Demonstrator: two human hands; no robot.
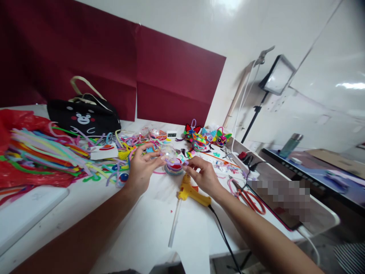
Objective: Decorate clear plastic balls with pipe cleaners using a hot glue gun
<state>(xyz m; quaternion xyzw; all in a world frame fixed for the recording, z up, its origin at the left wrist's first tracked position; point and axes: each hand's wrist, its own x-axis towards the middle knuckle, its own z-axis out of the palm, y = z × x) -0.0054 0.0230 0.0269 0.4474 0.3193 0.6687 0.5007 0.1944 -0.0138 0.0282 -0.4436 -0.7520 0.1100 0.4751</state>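
Over the table, my left hand (pixel 144 165) grips a transparent plastic ball (pixel 169 152) whose lower part is wrapped in coloured pipe cleaners. A lilac pipe cleaner (pixel 171 161) runs around its middle, with red and bluish ones below. At the right side of the ball, my right hand (pixel 203 174) pinches the lilac pipe cleaner's end between thumb and forefinger. Just below the ball lies a yellow hot glue gun (pixel 190 193), a glue stick (pixel 174 224) poking out of its back.
Loose pipe cleaners (pixel 42 148) spill from a red plastic bag (pixel 25 118) at left. Finished pipe-cleaner figures (pixel 199 139) stand at the back. Orange-handled scissors (pixel 252 201), a phone (pixel 273 205) and a power strip (pixel 251 173) lie at right. The glue gun's cord (pixel 224 232) hangs over the front edge.
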